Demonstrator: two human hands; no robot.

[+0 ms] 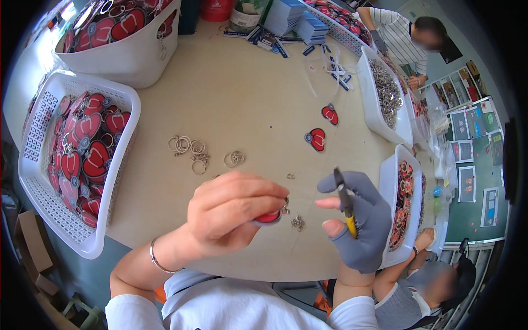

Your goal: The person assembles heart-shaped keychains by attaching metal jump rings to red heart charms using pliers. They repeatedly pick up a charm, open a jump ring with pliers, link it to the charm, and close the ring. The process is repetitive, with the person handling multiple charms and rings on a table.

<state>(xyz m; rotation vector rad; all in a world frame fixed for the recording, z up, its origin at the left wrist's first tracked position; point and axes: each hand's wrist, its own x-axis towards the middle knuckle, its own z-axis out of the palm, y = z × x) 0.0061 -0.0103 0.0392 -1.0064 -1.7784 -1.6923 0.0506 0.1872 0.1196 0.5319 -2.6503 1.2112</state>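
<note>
My left hand (225, 212) is closed on a red heart-like keychain charm (268, 218), mostly hidden by the fingers, with a bit of metal at its top. My right hand (363, 225), in a grey glove with bare thumb and fingertip, holds pliers (346, 204) with a yellow handle, jaws pointing up and apart from the charm. Between the hands lies a small pile of metal links (297, 223), with a few loose ones (290, 176) farther off. Beyond my left hand are several key rings (192, 148). Two red charms (316, 139) lie farther right.
A white basket of red charms (135, 110) stands at left, a fuller white tub (124, 69) behind it. White bins of metal parts (360, 82) and red pieces (386, 220) line the right. Blue card stacks (285, 16) sit at back. Two people (407, 38) work at right.
</note>
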